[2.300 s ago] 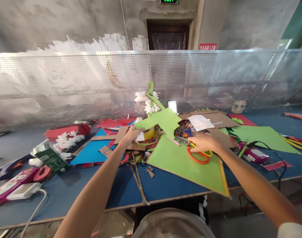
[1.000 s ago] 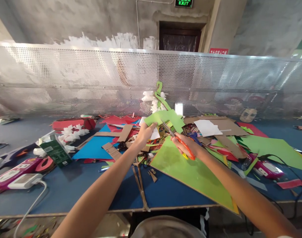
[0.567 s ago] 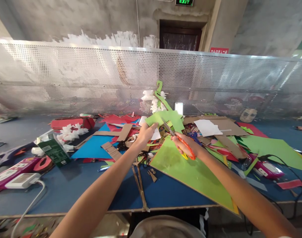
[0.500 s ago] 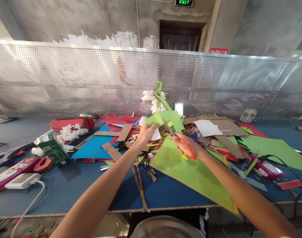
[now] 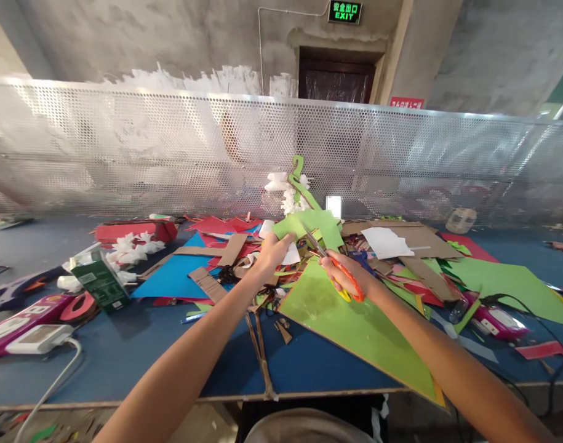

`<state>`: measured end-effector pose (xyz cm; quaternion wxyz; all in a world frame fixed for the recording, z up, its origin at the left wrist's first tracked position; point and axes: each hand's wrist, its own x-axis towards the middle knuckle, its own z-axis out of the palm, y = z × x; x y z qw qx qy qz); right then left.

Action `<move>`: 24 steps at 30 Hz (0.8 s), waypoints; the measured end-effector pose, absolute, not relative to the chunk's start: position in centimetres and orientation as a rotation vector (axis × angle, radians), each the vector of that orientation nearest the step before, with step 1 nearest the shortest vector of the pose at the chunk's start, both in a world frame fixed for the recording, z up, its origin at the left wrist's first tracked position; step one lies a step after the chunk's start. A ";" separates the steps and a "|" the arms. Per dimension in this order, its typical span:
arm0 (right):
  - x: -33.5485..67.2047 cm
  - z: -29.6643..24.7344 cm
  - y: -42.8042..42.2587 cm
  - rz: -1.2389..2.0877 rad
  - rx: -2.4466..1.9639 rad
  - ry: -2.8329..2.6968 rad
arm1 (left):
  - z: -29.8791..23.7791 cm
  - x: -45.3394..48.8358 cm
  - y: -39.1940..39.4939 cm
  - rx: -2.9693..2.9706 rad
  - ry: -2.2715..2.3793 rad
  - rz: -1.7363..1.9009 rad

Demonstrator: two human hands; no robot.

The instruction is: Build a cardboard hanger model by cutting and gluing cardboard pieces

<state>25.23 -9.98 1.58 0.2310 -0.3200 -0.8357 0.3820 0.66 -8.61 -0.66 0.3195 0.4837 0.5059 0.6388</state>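
Note:
My left hand [image 5: 275, 251] pinches the lower left edge of a piece of light green paper [image 5: 325, 226], held up above the cluttered table. In my right hand [image 5: 340, 274] is a pair of scissors [image 5: 348, 278] with orange and yellow handles, my fingers closed round the loops. The metal blades point up and left and meet the green paper. Behind the paper stands a green hanger-shaped cutout [image 5: 298, 166] beside white crumpled pieces [image 5: 277, 181]. Under my right hand lies a large yellow-green sheet [image 5: 346, 326].
Blue paper [image 5: 170, 275], cardboard scraps [image 5: 433, 239] and red paper crowd the table. A dark green box [image 5: 99, 280] and a white adapter [image 5: 40, 339] with a cable are at left. More green paper [image 5: 516, 286] lies at right. A perforated metal screen [image 5: 170, 147] runs along the back.
The view has tilted up slightly, so the scene sits a little lower. My hands, the scissors and the green paper keep nearly the same positions relative to each other.

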 end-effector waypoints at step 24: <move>25.5 1.0 -9.0 1.311 -0.671 -2.165 | 1.9 2.0 -10.6 0.895 1.186 1.751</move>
